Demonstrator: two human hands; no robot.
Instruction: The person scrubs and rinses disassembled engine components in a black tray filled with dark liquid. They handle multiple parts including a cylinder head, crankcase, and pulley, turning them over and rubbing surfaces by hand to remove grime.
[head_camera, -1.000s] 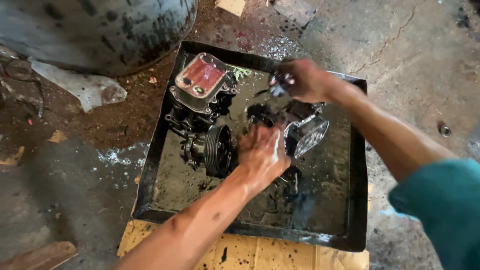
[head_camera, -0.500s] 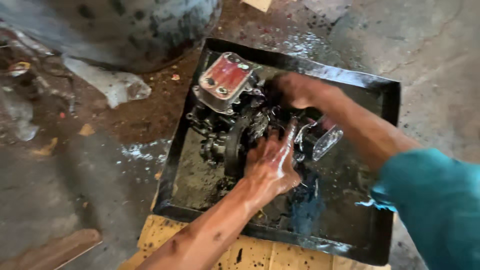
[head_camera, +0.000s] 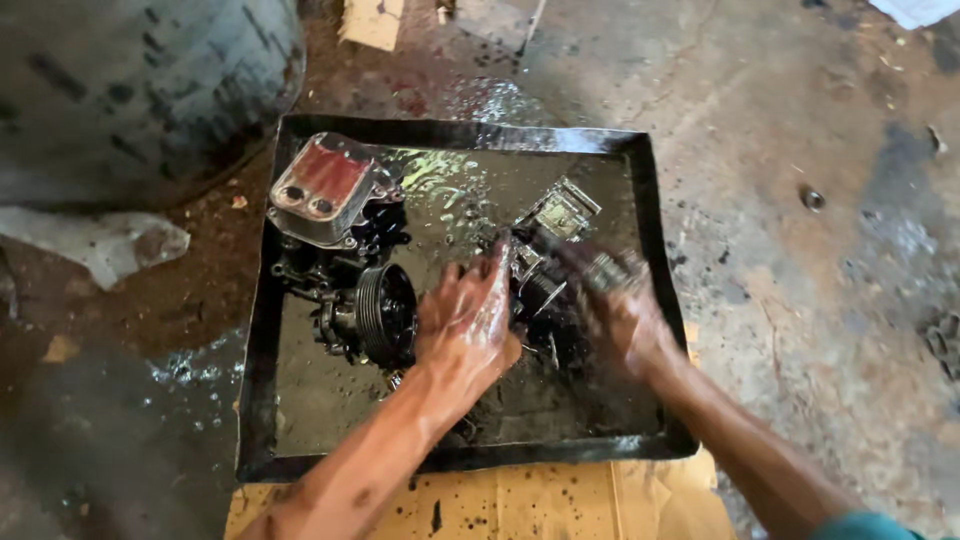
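Oily dark cast-metal engine part, in shallow black tray; likely heavy, rigid, slippery. Left hand grip spread flat beside it; right hand blurred, grip state unclear. Best hold: bare housing edge beyond left fingertips.

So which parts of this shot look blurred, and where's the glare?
Head view: the right hand is smeared by motion blur; the left hand is fairly sharp. Glare shines off the wet oily floor of the black rectangular metal tray and the wet concrete just beyond it.
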